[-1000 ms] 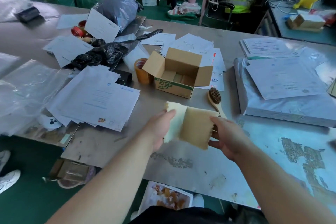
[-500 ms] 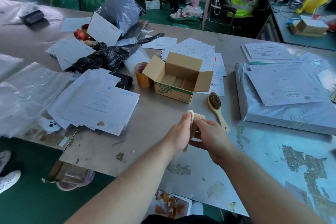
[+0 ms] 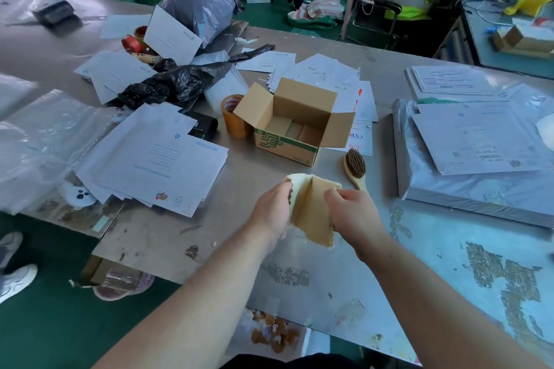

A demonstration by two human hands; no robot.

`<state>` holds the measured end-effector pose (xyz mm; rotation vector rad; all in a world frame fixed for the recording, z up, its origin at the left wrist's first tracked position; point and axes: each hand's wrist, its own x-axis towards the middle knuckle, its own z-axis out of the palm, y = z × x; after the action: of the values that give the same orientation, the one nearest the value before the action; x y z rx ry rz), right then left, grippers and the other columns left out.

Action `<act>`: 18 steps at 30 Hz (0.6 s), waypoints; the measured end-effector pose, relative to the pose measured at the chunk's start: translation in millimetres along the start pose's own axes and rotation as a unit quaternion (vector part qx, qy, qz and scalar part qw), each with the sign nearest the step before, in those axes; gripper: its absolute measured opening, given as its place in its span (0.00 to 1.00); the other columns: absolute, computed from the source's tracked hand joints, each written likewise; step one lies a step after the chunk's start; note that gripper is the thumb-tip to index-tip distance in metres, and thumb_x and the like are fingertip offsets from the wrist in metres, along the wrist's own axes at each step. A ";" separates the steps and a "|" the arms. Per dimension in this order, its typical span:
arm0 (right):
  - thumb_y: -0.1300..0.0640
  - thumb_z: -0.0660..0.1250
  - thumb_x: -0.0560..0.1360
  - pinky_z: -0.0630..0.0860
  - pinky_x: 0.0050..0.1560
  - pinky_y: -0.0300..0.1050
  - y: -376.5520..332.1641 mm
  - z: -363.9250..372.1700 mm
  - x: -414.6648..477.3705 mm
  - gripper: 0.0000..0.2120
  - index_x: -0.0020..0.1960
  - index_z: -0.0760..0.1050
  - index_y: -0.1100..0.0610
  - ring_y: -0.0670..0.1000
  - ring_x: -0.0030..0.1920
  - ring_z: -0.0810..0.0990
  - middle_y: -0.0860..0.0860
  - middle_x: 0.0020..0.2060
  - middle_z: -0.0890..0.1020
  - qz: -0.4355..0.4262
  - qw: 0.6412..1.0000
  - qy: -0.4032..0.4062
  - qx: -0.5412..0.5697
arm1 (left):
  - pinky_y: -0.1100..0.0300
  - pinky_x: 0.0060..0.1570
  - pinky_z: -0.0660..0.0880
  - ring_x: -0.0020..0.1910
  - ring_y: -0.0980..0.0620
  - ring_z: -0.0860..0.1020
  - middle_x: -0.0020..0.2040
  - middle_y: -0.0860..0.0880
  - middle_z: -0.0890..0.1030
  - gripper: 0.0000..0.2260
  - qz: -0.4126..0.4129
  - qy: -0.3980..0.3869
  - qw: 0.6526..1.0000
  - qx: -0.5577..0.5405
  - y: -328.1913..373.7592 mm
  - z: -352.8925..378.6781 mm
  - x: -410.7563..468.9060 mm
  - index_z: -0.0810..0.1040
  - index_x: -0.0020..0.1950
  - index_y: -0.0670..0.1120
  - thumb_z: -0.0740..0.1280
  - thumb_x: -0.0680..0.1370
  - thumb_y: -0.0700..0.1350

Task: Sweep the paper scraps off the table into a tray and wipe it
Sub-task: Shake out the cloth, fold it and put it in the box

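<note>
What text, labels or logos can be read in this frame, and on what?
Nothing reads with certainty.
Paper stack: blue header and printed lines, upside down, blurred.
Cardboard box: green pattern, small print too small.
Sheet beside box: blue logo, blurred.
Tape roll: reddish print, unreadable.

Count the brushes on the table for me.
1. The wooden brush lies bristles up on the table, right of the open cardboard box, just beyond the right hand. Others could lie hidden under the papers.
</note>
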<state>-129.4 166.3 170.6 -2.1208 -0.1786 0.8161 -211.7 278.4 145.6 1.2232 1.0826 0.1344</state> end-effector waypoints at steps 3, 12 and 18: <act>0.54 0.59 0.77 0.58 0.35 0.47 -0.6 -1.2 -0.3 0.12 0.37 0.63 0.55 0.51 0.32 0.62 0.52 0.31 0.63 -0.017 1.000 0.009 -0.020 | 0.60 0.54 0.71 0.56 0.49 0.78 0.59 0.47 0.81 0.14 0.021 0.007 1.000 0.003 3.1 3.9 0.7 0.81 0.62 0.45 0.60 0.86 0.50; 0.41 0.62 0.78 0.67 0.37 0.44 -3.2 7.0 -2.1 0.21 0.36 0.72 0.56 0.49 0.32 0.70 0.49 0.29 0.72 -0.047 0.998 -0.026 0.034 | 0.48 0.70 0.73 0.63 0.49 0.82 0.60 0.47 0.86 0.35 -0.029 -0.154 0.986 -0.062 -1.5 21.2 -2.9 0.85 0.61 0.54 0.53 0.74 0.76; 0.39 0.73 0.72 0.64 0.31 0.43 8.5 5.8 -2.7 0.25 0.35 0.68 0.58 0.46 0.28 0.66 0.47 0.27 0.69 -0.107 0.994 -0.010 0.006 | 0.46 0.77 0.65 0.70 0.43 0.77 0.66 0.39 0.82 0.38 -0.089 -0.236 0.945 -0.209 -1.1 14.3 4.9 0.79 0.70 0.45 0.45 0.82 0.70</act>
<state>-136.3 163.7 163.0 -2.0403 -0.4037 0.7081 -199.3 271.1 141.0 0.7182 0.6897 -0.0668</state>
